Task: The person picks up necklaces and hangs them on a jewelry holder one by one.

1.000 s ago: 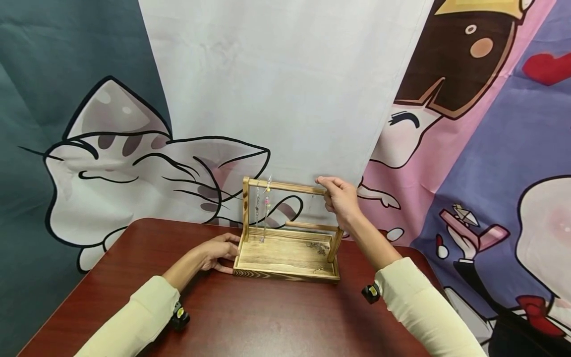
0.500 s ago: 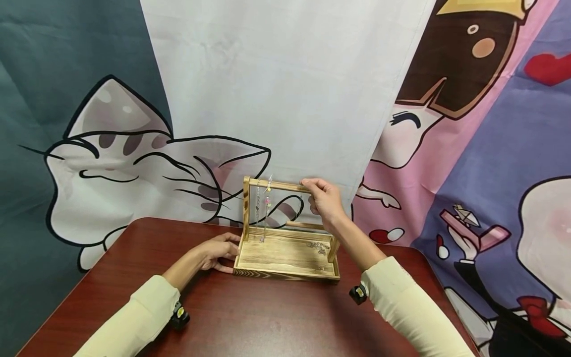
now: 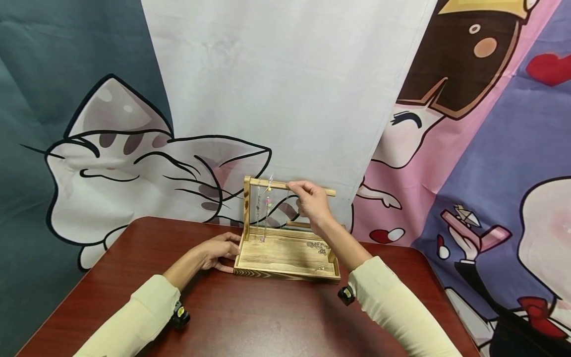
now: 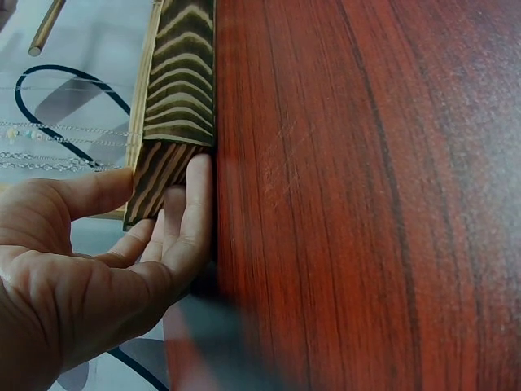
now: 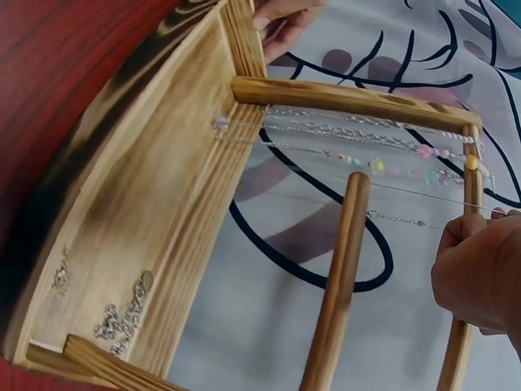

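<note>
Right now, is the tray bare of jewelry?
No, a silver chain lies bunched on the floor of the wooden tray.

The table (image 3: pixel 267 317) has a reddish-brown wood-grain top with rounded far corners and a soft sheen. Behind it hangs a printed fabric backdrop (image 3: pixel 285 89) — dark teal at left, white at centre, pink and violet at right — bearing a smiling cartoon cat (image 3: pixel 111 163) and, upper right, a red heart (image 3: pixel 550 69).

Smooth, streaky-grained wooden jewelry stand (image 3: pixel 276 255), shiny metal chains (image 5: pixel 129 316), glossy wood-grain table (image 3: pixel 250 317), matt cloth backdrop (image 3: pixel 285 89).
</note>
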### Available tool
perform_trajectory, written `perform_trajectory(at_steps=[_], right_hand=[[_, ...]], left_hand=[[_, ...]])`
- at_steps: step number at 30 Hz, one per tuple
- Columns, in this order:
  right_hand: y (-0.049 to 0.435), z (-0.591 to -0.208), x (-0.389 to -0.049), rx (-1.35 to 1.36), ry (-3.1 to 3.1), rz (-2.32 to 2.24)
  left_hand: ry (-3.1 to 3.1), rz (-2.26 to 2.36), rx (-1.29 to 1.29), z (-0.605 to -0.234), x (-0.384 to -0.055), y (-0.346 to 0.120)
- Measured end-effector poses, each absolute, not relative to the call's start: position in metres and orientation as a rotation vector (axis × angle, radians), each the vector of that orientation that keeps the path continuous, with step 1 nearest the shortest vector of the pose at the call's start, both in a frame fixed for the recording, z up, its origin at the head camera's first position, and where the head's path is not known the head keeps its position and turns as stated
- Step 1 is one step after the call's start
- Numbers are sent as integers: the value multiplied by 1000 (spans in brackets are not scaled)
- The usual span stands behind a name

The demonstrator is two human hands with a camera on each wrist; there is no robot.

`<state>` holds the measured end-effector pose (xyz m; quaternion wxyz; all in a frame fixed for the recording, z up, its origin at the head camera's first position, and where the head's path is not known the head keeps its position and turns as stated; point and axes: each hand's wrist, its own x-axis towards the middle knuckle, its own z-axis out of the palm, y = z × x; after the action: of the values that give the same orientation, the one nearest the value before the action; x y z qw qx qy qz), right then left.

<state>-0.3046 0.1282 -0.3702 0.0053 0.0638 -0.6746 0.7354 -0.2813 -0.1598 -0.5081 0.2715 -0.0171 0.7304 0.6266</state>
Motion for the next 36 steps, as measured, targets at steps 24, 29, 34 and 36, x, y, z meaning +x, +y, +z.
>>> perform_trajectory(at_steps=[24, 29, 34, 36], right_hand=[[137, -403, -283, 186, -2279, 2211], [139, -411, -278, 164, -2268, 2235], [142, -420, -273, 181, -2287, 2212], [143, -424, -270, 177, -2277, 2232]], left_hand=[[1974, 1684, -46, -506, -280, -160], [1977, 1682, -47, -507, -280, -159], [1977, 1683, -43, -507, -280, -159], [1978, 1683, -41, -506, -279, -159]])
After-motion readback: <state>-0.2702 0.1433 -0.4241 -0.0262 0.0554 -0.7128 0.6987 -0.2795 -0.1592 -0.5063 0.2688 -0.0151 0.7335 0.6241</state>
